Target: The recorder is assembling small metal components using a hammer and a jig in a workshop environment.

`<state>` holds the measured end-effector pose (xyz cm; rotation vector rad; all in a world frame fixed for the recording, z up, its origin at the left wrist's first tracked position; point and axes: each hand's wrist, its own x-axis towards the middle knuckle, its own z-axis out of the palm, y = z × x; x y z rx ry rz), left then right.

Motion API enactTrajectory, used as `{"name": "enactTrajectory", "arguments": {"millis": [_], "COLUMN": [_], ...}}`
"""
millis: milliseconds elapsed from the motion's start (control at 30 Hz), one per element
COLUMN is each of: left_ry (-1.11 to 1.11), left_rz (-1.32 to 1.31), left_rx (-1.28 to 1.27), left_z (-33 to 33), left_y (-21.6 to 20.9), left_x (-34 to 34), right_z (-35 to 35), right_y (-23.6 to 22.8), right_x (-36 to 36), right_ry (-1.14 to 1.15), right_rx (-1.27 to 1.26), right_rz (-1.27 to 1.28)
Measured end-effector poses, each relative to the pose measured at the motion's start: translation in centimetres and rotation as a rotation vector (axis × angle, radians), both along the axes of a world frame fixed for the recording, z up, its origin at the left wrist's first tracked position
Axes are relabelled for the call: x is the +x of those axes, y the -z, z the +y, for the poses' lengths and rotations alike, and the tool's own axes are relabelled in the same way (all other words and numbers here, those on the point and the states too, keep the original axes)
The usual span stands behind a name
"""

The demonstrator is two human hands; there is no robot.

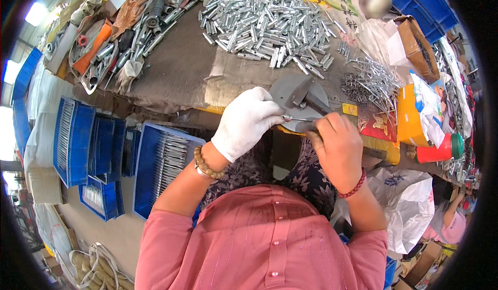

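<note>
Pinched in our gloved left hand (245,123) grip at frame centre is a thin metal pin (300,119), our bare right hand (338,147) closed on a hammer (311,105) over the round steel block (296,99); the heap of sleeves (270,23) on the tabletop (176,67) above suggests much remains.

Your white-gloved left hand (246,123) pinches a thin metal pin (300,118) at the round steel plate (290,90) while your bare right hand (337,147) grips a hammer (311,103); silver sleeves (270,25) heap at twelve o'clock.
</note>
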<state>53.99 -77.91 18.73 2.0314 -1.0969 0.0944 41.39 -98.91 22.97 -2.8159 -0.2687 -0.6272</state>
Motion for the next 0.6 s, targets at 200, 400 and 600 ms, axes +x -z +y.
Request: {"name": "enactTrajectory", "arguments": {"millis": [200, 400, 600], "left_ry": [-0.073, -0.062, -0.202], "left_rz": [-0.020, -0.013, -0.127], "left_rx": [-0.027, 0.014, -0.121], "left_z": [-0.1, 0.0, -0.4], "left_y": [0.1, 0.4, 0.1], "left_x": [-0.8, -0.7, -1.9], "right_z": [1.2, 0.8, 1.5], "right_y": [0.2, 1.0, 1.7], "right_x": [-1.3, -1.0, -1.8], "right_ry": [0.138, 0.115, 0.117], "right_rx": [0.195, 0.171, 0.733], "right_rz": [0.131, 0.136, 0.540]}}
